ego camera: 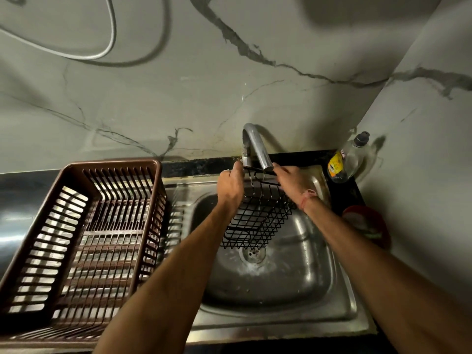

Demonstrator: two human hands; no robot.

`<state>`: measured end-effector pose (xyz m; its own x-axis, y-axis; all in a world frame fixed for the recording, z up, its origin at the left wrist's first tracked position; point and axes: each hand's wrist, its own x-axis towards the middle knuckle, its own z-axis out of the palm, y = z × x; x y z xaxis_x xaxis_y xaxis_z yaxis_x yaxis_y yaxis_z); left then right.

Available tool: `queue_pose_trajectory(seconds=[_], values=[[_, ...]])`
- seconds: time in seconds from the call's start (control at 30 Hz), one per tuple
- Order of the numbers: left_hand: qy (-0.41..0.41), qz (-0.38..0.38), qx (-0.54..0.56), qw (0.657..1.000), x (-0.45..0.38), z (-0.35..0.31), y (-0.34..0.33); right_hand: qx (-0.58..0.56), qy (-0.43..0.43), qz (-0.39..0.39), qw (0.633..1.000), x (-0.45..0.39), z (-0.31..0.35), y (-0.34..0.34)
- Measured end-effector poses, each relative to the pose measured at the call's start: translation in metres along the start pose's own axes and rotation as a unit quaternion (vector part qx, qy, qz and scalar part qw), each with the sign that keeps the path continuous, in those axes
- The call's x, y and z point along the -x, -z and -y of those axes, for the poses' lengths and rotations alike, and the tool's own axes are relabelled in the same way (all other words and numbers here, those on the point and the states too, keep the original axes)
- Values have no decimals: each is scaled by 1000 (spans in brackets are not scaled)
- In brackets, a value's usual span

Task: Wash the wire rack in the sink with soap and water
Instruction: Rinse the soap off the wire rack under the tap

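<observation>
I see the black wire-grid rack (258,221), tilted, above the steel sink (281,290) under the curved metal tap (256,146); my left hand (229,185) and right hand (291,182) each grip its top edge.

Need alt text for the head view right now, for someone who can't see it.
Both hands, left hand and right hand, hold a black wire rack by its top edge under the tap, over the steel sink. A brown dish basket sits to the left; a soap bottle stands at the back right corner.
</observation>
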<state>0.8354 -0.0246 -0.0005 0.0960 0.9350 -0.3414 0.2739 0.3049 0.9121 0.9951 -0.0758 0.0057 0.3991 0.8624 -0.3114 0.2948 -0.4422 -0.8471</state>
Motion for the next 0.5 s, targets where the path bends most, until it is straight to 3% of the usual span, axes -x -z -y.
queue_pose_trajectory(seconds=[0.07,0.17,0.27,0.37,0.5], values=[[-6,-16,-61,998,4,-4,-13,88,70,15,994,14,13,-14],[11,-39,-118,992,7,-5,-26,112,88,-6,990,19,25,-31],[-66,16,-135,988,7,2,-19,51,66,-21,996,5,21,-28],[-157,94,-222,958,9,3,-5,-48,3,-40,998,-8,8,-14],[-183,64,-369,909,-3,7,23,-160,-87,-51,982,-15,-10,6]])
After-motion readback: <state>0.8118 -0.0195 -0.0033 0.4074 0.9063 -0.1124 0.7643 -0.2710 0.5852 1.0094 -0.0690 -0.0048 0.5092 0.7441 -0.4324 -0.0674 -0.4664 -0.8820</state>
